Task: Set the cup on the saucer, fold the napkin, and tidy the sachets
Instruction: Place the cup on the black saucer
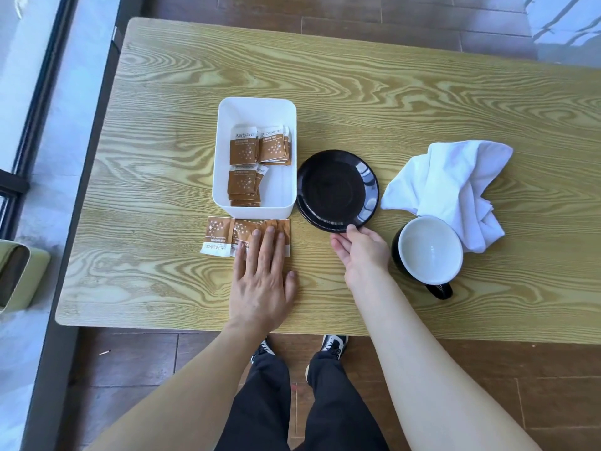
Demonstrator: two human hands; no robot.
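Observation:
A black saucer sits mid-table, its left side tilted up against the white bin. My right hand pinches the saucer's near rim. The black cup with a white inside stands upright to the right of that hand, handle toward me. A crumpled white napkin lies behind the cup. Several brown sachets lie inside the bin. A few loose sachets lie in front of it, and my left hand rests flat on them with straight fingers.
The wooden table runs far back and right. Its near edge is just below my wrists. A green chair stands at the left by the window wall.

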